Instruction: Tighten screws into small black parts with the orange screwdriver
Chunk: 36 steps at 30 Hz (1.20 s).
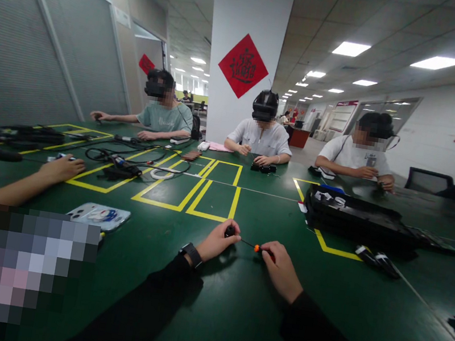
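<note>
My left hand (218, 240), with a dark watch on its wrist, is closed round a small black part (230, 231) just above the green table. My right hand (280, 264) is closed on the handle of a screwdriver with an orange collar (257, 248). The thin shaft runs left from the collar to the black part, where its tip meets my left fingers. How the tip sits in the part is too small to tell. A phone in a patterned case (101, 216) lies left of my left hand.
Yellow tape rectangles (210, 215) mark the green table (169, 322). Black cables (119, 168) lie at the left, a black tray (354, 213) at the right. Another person's arm (54, 171) reaches in from the left. Three people sit opposite.
</note>
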Each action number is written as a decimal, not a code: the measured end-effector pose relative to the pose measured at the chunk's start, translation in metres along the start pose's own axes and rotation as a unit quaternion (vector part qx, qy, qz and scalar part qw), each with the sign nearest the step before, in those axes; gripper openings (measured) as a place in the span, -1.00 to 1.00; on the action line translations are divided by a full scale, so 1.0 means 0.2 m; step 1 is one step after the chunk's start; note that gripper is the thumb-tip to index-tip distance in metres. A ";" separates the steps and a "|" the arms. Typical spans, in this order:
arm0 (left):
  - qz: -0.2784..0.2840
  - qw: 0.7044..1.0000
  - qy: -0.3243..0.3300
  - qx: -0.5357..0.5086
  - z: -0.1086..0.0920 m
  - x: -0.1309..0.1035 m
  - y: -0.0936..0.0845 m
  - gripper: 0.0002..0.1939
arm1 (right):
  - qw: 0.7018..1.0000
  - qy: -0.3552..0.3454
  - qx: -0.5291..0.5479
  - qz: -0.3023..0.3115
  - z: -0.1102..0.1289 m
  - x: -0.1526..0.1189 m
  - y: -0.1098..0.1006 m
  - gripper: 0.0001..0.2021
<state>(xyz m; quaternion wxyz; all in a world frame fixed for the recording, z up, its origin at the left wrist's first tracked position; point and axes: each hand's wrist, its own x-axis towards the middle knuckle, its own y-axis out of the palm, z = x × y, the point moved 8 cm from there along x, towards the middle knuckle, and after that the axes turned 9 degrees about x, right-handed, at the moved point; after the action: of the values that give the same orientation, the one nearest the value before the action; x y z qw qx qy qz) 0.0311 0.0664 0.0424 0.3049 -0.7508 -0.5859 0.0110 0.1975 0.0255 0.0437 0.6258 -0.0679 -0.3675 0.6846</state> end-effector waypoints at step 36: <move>-0.003 1.000 0.016 0.025 0.00 0.00 0.00 -0.85 | 1.000 -0.005 0.014 -0.001 0.00 -0.01 0.00 -0.83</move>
<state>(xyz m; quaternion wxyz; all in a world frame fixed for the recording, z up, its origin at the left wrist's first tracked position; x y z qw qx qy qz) 0.0306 0.0660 0.0433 0.3328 -0.7413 -0.5827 0.0131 0.1974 0.0246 0.0421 0.6257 -0.0555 -0.3606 0.6895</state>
